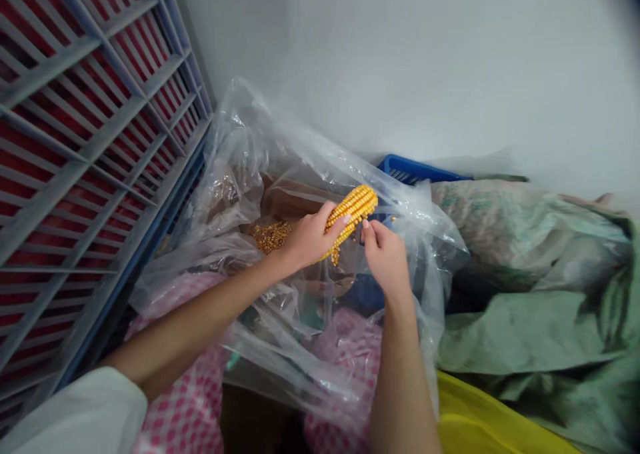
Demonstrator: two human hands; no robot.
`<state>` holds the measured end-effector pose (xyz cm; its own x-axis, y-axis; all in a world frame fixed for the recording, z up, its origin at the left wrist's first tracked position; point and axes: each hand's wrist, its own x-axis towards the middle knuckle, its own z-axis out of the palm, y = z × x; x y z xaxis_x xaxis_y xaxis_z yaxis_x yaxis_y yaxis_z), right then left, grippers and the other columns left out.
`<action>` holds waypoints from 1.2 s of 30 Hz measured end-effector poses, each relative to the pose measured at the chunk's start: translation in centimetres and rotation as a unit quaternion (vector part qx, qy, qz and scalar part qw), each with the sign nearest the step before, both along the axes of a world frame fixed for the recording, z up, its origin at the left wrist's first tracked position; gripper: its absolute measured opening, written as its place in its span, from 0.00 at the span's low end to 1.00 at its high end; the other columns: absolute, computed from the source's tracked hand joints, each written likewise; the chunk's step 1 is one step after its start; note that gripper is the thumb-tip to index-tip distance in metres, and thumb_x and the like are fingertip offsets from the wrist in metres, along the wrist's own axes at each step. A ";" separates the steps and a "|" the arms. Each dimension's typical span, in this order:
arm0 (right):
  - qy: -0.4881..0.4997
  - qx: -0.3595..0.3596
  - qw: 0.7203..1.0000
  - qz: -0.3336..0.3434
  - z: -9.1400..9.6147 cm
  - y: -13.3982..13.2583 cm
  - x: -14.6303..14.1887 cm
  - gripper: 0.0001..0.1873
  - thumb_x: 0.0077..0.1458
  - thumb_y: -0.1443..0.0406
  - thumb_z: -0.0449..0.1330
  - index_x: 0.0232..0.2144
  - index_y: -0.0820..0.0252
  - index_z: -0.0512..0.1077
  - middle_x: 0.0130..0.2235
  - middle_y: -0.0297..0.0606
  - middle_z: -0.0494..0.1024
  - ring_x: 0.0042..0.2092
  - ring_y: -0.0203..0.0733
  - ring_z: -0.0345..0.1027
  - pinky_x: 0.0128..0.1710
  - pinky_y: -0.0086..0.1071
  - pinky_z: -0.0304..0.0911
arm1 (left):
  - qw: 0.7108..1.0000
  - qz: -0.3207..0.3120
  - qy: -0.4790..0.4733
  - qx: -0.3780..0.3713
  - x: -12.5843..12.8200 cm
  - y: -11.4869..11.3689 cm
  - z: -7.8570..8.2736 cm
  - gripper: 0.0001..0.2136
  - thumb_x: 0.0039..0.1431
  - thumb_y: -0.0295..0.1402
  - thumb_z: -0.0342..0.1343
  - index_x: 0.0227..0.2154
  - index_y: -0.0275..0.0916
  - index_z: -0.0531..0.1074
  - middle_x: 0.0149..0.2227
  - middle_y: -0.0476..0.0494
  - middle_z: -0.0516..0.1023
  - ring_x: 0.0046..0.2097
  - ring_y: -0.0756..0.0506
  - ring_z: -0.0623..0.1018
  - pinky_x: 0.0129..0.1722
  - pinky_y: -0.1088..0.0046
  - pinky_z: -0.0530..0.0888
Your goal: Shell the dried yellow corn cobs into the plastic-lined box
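My left hand [313, 237] is wrapped round a yellow corn cob [356, 203], which tilts up to the right. Close against the cob's right side is my right hand [385, 251], its thumb and forefinger pinched together; whatever lies between them is too small to make out. A few loose kernels hang or fall just below the cob. Under both hands spreads a large clear plastic bag [310, 151], its mouth open. Inside it, left of my left hand, lies a heap of corn kernels [271, 236].
A grey-blue slatted plastic crate [113, 131] with red behind its slats rises on the left. Beyond the bag a blue basket [420, 169] stands by the white wall [400, 54]. Worn woven sacks [530, 241] and a yellow sheet [480, 417] lie on the right.
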<state>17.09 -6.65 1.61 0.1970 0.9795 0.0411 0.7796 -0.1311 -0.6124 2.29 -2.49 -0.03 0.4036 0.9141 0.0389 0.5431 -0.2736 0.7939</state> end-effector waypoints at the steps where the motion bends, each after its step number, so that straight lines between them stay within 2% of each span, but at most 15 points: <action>1: 0.035 0.024 0.999 -0.006 -0.1 0.1 -0.3 0.18 0.57 0.57 0.44 0.19 0.58 0.58 0.17 0.28 0.58 0.21 0.32 0.51 0.24 0.27 0.45 | 0.998 0.008 -0.052 -0.024 0.1 0.1 0.1 0.18 0.59 0.46 0.37 0.40 0.39 0.63 0.30 0.48 0.73 0.31 0.48 0.73 0.29 0.76 0.64; 3: 0.112 0.049 0.992 -0.001 -0.4 0.4 -0.6 0.19 0.57 0.55 0.42 0.20 0.58 0.58 0.17 0.28 0.57 0.21 0.31 0.51 0.24 0.26 0.47 | 0.987 0.014 -0.145 -0.064 0.2 0.5 0.4 0.17 0.59 0.46 0.38 0.38 0.38 0.64 0.32 0.49 0.72 0.33 0.50 0.71 0.32 0.77 0.65; 5: 0.150 0.048 0.987 0.015 -0.5 0.6 -0.5 0.20 0.57 0.54 0.42 0.20 0.58 0.58 0.17 0.27 0.56 0.22 0.31 0.51 0.24 0.25 0.47 | 0.973 0.018 -0.200 -0.109 0.0 1.0 0.6 0.17 0.58 0.46 0.40 0.35 0.37 0.65 0.33 0.49 0.71 0.34 0.51 0.70 0.34 0.77 0.65; 8: 0.094 0.024 0.994 0.040 -0.4 0.6 0.3 0.20 0.56 0.54 0.44 0.20 0.59 0.60 0.18 0.28 0.57 0.22 0.31 0.51 0.24 0.26 0.46 | 0.959 0.004 -0.216 -0.185 -0.3 1.4 0.5 0.19 0.56 0.48 0.41 0.32 0.36 0.66 0.31 0.49 0.70 0.32 0.51 0.69 0.33 0.76 0.66; 10: 0.020 0.014 0.999 0.044 -0.1 0.3 0.9 0.19 0.56 0.54 0.45 0.20 0.59 0.61 0.18 0.28 0.59 0.22 0.31 0.52 0.25 0.26 0.45 | 0.960 0.000 -0.201 -0.197 -0.5 1.5 0.2 0.21 0.56 0.49 0.39 0.31 0.36 0.67 0.29 0.48 0.70 0.31 0.51 0.69 0.32 0.75 0.66; 12: -0.030 0.014 0.999 0.032 0.2 0.1 1.3 0.19 0.56 0.55 0.46 0.20 0.59 0.61 0.18 0.29 0.59 0.22 0.31 0.52 0.25 0.26 0.45 | 0.977 0.019 -0.147 -0.153 -0.8 1.5 0.1 0.22 0.56 0.50 0.38 0.33 0.37 0.67 0.30 0.47 0.72 0.31 0.49 0.70 0.32 0.74 0.65; 15: -0.020 0.007 1.000 0.013 0.5 0.0 1.7 0.21 0.56 0.54 0.45 0.18 0.59 0.61 0.16 0.29 0.58 0.21 0.31 0.52 0.24 0.26 0.46 | 0.998 0.052 -0.011 -0.044 -1.5 1.6 0.4 0.21 0.56 0.50 0.38 0.38 0.40 0.66 0.30 0.46 0.74 0.33 0.46 0.73 0.31 0.73 0.64; 18: 0.014 -0.014 1.000 0.014 0.4 0.2 1.7 0.22 0.55 0.52 0.45 0.18 0.59 0.61 0.16 0.28 0.58 0.21 0.31 0.52 0.24 0.26 0.46 | 0.996 0.036 0.076 0.012 -2.0 1.6 1.1 0.21 0.57 0.49 0.36 0.42 0.42 0.65 0.31 0.45 0.76 0.33 0.44 0.75 0.29 0.74 0.63; 24: 0.017 -0.042 0.998 0.034 0.3 0.5 1.6 0.21 0.55 0.53 0.45 0.18 0.59 0.62 0.16 0.28 0.57 0.20 0.31 0.50 0.23 0.27 0.45 | 0.982 -0.012 0.180 0.061 -1.9 1.1 1.7 0.20 0.58 0.48 0.35 0.43 0.42 0.63 0.33 0.44 0.77 0.34 0.42 0.76 0.28 0.73 0.64; 29: -0.045 -0.068 0.996 0.045 0.7 0.2 1.6 0.20 0.55 0.55 0.45 0.18 0.59 0.61 0.16 0.28 0.57 0.19 0.31 0.48 0.22 0.28 0.42 | 0.974 -0.027 0.208 0.085 -1.6 0.9 1.4 0.19 0.59 0.46 0.35 0.43 0.41 0.62 0.35 0.44 0.77 0.37 0.42 0.77 0.30 0.73 0.65; 36: -0.114 -0.077 0.990 0.020 0.8 -0.3 1.1 0.17 0.55 0.58 0.46 0.19 0.58 0.62 0.16 0.30 0.59 0.20 0.33 0.48 0.23 0.30 0.39 | 0.983 -0.048 0.161 0.076 -1.0 0.5 0.7 0.20 0.58 0.47 0.37 0.43 0.41 0.64 0.36 0.41 0.76 0.38 0.39 0.76 0.32 0.70 0.66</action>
<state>18.21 -6.92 2.43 0.1601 0.9846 -0.0700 0.9014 -0.1748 -0.3961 1.27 -1.96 0.63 0.5012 0.8649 0.0282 0.7253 -0.4377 0.5314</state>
